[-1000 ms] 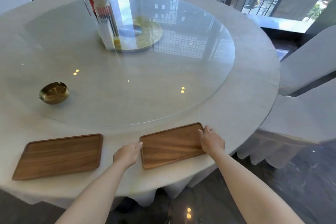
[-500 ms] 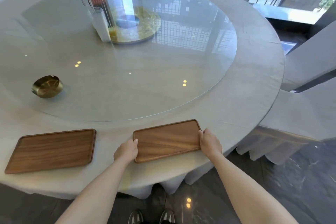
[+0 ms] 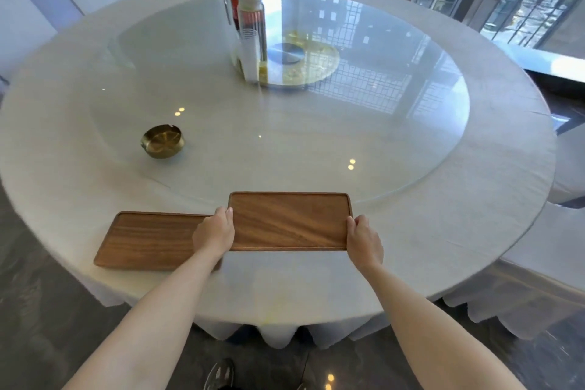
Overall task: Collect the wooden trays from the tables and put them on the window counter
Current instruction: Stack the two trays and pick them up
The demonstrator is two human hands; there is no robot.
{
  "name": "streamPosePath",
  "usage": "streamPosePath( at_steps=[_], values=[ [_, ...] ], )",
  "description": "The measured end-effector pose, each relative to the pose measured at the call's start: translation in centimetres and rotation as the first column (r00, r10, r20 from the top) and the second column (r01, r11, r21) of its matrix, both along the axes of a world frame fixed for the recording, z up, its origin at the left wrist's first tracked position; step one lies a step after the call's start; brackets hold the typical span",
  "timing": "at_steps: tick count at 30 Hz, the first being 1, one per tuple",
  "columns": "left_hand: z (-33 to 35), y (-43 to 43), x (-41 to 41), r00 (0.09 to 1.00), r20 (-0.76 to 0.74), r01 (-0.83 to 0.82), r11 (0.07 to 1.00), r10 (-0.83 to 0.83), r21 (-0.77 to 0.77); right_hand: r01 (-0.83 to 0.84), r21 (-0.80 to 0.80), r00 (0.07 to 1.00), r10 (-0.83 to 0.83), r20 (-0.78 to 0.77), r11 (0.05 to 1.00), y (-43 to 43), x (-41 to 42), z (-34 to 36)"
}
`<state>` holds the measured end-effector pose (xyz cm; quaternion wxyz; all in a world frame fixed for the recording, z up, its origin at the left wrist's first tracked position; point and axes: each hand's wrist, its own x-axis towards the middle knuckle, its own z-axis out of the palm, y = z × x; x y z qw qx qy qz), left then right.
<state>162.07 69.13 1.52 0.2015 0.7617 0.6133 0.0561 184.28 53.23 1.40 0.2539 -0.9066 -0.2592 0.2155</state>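
The left hand [image 3: 215,233] covers the second tray's [image 3: 148,241] right end; a shoe [image 3: 220,375] is cropped below.

Left hand [image 3: 215,233] and right hand [image 3: 364,239] gripping the short ends of a rectangular brown wooden tray [image 3: 289,221], its left end overlapping a second matching wooden tray [image 3: 148,241], round white-clothed table [image 3: 474,215], small brass bowl [image 3: 162,140] beyond

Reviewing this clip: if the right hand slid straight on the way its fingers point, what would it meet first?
The right hand points forward and slightly left across the held wooden tray. Past the tray's far edge lies only the glass turntable, so the way looks free as far as can be judged.
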Motion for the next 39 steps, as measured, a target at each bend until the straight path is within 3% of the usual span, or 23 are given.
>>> streamPosePath(
  at_steps=[9,16,25,39],
  values=[
    [-0.6,8.9,-12.6,0.998,-0.062,0.012,1.0,-0.012,0.003,-0.082,-0.008,0.996,0.082,-0.025,0.997,9.3,-12.0,-0.1],
    [-2.6,12.7,-20.2,0.99,-0.13,0.052,0.997,-0.058,-0.051,-0.16,-0.15,0.987,0.162,0.001,0.976,12.8,-19.4,-2.3],
    [-4.3,13.1,-21.9,0.991,-0.114,0.067,0.994,-0.076,-0.083,-0.254,-0.354,0.941,0.314,0.123,0.9,12.9,-21.3,-3.6],
    [-5.3,12.9,-22.9,0.996,-0.029,0.086,0.993,-0.089,-0.086,-0.272,-0.356,0.926,0.344,0.157,0.894,13.3,-21.8,-4.1]
  ],
)
